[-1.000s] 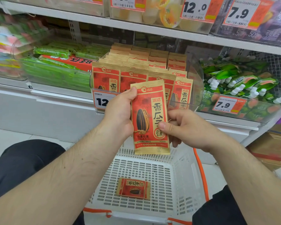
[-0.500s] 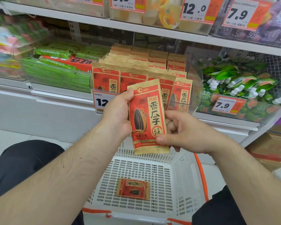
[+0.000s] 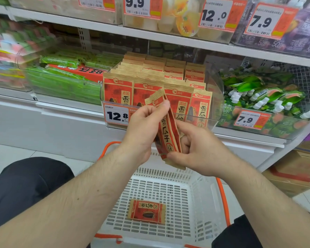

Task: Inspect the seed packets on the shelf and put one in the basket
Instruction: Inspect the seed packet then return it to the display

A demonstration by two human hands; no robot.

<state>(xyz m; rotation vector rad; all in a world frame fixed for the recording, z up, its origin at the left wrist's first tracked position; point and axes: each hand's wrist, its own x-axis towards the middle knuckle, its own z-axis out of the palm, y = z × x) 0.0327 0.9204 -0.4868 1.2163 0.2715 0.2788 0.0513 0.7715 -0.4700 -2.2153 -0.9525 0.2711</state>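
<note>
Both hands, the left hand (image 3: 141,129) and right hand (image 3: 199,149), hold one seed packet (image 3: 166,129) above the basket (image 3: 202,197); another packet (image 3: 146,211) lies inside.

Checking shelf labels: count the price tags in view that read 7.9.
2. One 7.9 tag hangs on the upper shelf at top right; the other 7.9 tag is on the clear bin of green pouches, lower right. Others may lie outside the frame.

Even, bright overhead light is filling the scene; shadows are showing soft and faint. Motion blur is smearing the goods far left of the grip, while price tags (image 3: 214,14) above it are reading sharply. Wide-angle distortion is bending the shelf edge (image 3: 168,37) toward the corners.
</note>
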